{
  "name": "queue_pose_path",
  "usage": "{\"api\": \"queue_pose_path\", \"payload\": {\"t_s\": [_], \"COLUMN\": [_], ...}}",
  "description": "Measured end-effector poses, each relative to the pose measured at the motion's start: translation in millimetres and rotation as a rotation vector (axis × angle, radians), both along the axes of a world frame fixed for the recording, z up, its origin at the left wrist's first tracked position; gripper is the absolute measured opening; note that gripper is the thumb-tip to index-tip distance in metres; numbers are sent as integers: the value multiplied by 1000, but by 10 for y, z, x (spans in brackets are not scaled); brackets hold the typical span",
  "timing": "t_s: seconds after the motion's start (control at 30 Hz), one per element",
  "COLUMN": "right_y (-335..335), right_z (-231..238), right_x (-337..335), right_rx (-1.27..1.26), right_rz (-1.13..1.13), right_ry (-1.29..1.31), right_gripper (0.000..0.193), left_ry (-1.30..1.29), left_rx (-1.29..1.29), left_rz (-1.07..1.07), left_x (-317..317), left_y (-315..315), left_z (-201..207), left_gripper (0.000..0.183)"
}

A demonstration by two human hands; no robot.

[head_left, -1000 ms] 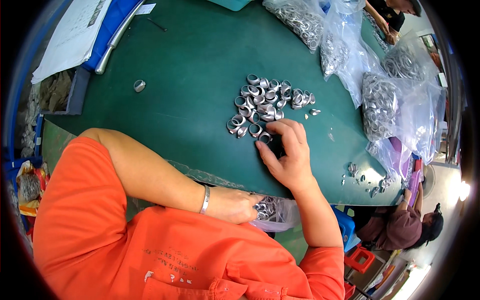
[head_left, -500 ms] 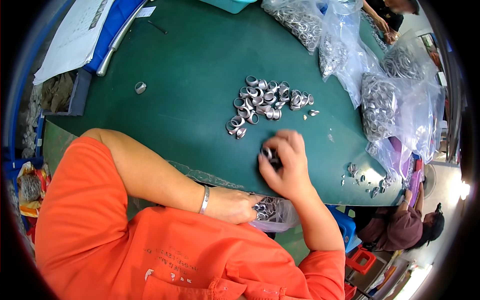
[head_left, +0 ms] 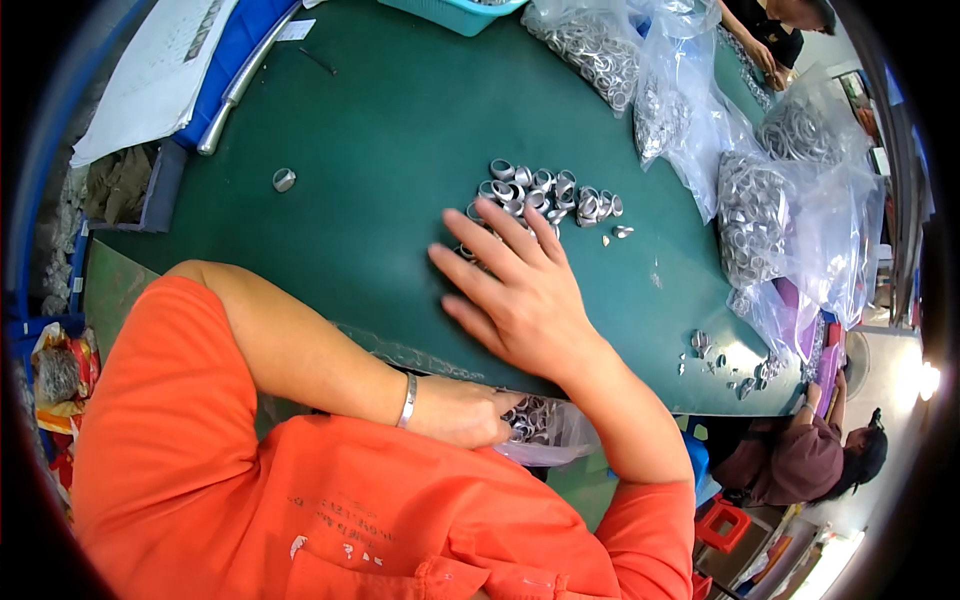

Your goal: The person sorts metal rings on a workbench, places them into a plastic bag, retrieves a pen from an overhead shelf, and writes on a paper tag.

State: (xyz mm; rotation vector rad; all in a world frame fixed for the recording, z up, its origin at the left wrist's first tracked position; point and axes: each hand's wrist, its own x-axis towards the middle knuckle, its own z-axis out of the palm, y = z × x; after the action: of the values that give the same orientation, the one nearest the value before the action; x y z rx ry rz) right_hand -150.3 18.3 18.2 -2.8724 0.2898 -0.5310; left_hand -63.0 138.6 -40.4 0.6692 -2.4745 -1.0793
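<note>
And the right hand [head_left: 525,310] opens up! A second ago its thumb and fingers [head_left: 473,275] were curled at the near edge of the ring pile [head_left: 537,200]; half a second ago they had pulled back from it, rings in their curl; now they fan wide, blurred, over the pile's near left side, those rings out of sight, and more of the teal basket [head_left: 455,17] shows up top

The blurred right grip [head_left: 528,305] hides some rings [head_left: 543,181].
</note>
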Motion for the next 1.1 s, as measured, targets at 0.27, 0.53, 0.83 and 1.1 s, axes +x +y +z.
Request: {"api": "queue_pose_path", "payload": {"t_s": [0.27, 0.53, 0.83, 1.1], "right_y": [-115, -66, 52, 34], "right_z": [-193, -238, -177, -249], "right_x": [-462, -1374, -1454, -1466], "right_rx": [78, 558, 471, 473], "right_rz": [-82, -610, -481, -519], "right_ry": [21, -492, -198, -171], "right_gripper": [38, 18, 42, 34], "left_ry": [79, 34, 44, 92], "left_rx": [-73, 107, 144, 137], "left_rz": [26, -4, -6, 19], "left_x": [-33, 40, 19, 22], "left_y": [18, -27, -14, 0], "left_z": [-112, 6, -34, -21], "left_gripper": [20, 19, 16, 15]}}
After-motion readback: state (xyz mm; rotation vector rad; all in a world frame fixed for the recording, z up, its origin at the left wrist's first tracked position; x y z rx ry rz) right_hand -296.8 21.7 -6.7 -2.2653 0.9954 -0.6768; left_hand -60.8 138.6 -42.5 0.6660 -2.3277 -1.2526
